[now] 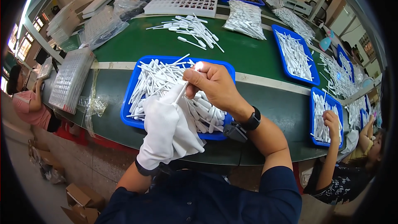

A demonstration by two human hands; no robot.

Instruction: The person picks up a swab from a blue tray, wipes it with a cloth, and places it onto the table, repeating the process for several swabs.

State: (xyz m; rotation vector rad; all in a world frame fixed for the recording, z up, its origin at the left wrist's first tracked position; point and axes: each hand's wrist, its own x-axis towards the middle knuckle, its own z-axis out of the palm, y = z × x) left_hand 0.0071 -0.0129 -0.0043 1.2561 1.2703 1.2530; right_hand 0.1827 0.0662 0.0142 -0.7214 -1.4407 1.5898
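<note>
In a white glove, my left hand (159, 120) grips the lower shaft of a thin white plastic stick (180, 94). Loose white cloth, perhaps part of a glove, hangs beside that hand. My bare right hand (213, 84) has its thumb and forefinger closed on the upper part of the stick, where a bright light (199, 65) glows at the fingertips. Both hands are above a blue tray (133, 79) heaped with similar white sticks (155, 76), each with a thicker end. My fingers hide most of the held stick.
Loose sticks (195, 31) lie on the green table (137, 37), with a bagged bundle (245, 20) and a white slotted rack (180, 5) behind. More blue trays (314, 74) stand rightward, where a co-worker's hand (331, 122) reaches in. Clear plastic trays (71, 79) stack at left, near another person (31, 105).
</note>
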